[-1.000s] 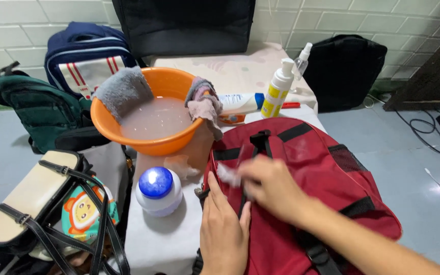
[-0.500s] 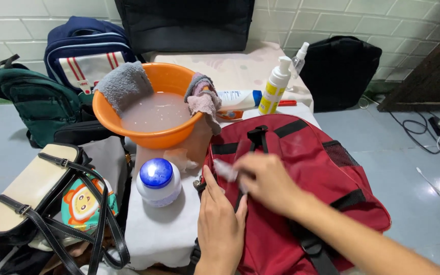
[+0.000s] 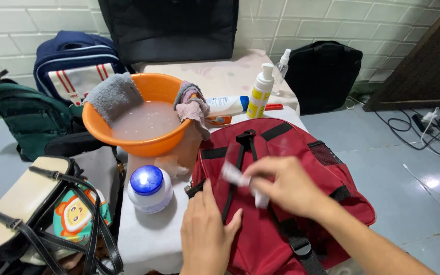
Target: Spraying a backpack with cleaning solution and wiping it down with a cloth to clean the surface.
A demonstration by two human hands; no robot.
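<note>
White tiled wall closed off the back of the scene, and a small table (image 3: 148,239) draped in white cloth stood before it. On that cloth the left hand (image 3: 207,239) lay flat, fingers loose and holding nothing, pressing the near edge of a red backpack (image 3: 291,203) that covered the table's right half. The right hand (image 3: 286,184) hovered over the bag's front panel, pinched shut on a small white cloth (image 3: 238,178), blurred with motion, just beside the black top handle (image 3: 245,140).

The bag looked soft and slack, light enough to slide under a rubbing stroke, so it would probably best be pinned by a flat palm or gripped at the handle or the black straps. The cloth looked limp and likely damp.

Just left of the bag stood a white jar with a blue lid (image 3: 149,188). Behind it sat an orange basin (image 3: 143,145) of cloudy water, a grey towel (image 3: 114,94) over its rim and a pink rag (image 3: 193,107) on the other side. A yellow pump bottle (image 3: 260,94) stood behind the bag. Other bags crowded the left: a cream handbag (image 3: 21,198), a green backpack (image 3: 21,117) and a navy one (image 3: 75,66).
</note>
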